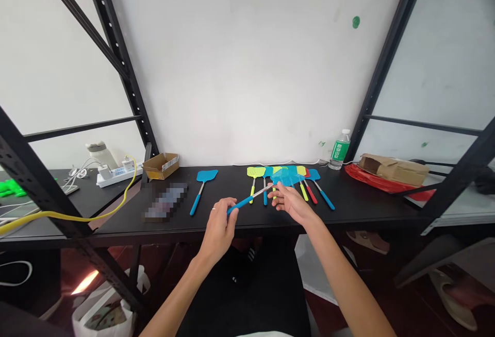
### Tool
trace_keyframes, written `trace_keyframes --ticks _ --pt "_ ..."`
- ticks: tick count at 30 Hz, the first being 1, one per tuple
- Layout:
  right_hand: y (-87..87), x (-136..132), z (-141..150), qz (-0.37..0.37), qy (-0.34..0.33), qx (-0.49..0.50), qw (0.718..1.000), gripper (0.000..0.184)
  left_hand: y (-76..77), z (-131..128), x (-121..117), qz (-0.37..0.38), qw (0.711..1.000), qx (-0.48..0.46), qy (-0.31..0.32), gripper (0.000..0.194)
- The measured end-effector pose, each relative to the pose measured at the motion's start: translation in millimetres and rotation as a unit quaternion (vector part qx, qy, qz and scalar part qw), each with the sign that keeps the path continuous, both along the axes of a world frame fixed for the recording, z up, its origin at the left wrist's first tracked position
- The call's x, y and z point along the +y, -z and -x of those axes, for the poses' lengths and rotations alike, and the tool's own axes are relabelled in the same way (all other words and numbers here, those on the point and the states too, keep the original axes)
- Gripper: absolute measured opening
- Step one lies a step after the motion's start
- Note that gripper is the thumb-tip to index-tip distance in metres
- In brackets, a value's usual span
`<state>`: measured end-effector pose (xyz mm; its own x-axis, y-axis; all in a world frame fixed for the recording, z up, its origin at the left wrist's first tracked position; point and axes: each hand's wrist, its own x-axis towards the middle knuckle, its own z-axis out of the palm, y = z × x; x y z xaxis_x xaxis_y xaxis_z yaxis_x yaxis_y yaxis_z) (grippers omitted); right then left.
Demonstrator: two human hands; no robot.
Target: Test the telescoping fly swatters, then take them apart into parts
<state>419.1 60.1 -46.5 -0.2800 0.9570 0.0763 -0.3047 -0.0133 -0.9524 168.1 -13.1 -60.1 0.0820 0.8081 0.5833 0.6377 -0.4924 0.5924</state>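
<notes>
My left hand [218, 225] is closed around the blue handle of a fly swatter [242, 204], whose thin metal shaft leads to a blue mesh head [286, 176]. My right hand [291, 203] is next to that head, and the shaft runs between its thumb and fingers. I cannot tell whether it grips the shaft. Just beyond, several fly swatters [280, 187] with yellow-green or blue heads lie in an overlapping row on the black shelf [359, 208]. Another blue swatter [204, 178] lies apart to the left.
A pixelated flat object [166, 202] and a cardboard box [160, 166] sit left on the shelf. A water bottle [339, 150] stands at the back. A brown package [392, 169] lies on red plastic [371, 180] at right. Black metal uprights [116, 48] frame both sides.
</notes>
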Motion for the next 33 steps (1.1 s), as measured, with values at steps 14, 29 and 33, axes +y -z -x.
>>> trace_keyframes --ticks 14,29,33 --pt "-5.0 -9.9 25.0 -0.13 0.081 -0.025 0.988 0.036 -13.5 -16.8 -15.2 0.095 0.993 -0.029 0.062 0.03" --pt "-5.2 -14.1 37.5 -0.143 0.081 -0.002 0.986 0.034 -14.9 -24.8 -16.5 0.282 0.911 -0.188 0.237 0.042" --pt "-6.2 -14.5 36.8 -0.15 0.084 -0.006 0.985 0.035 -17.3 -24.8 -16.6 0.326 0.87 -0.247 0.274 0.042"
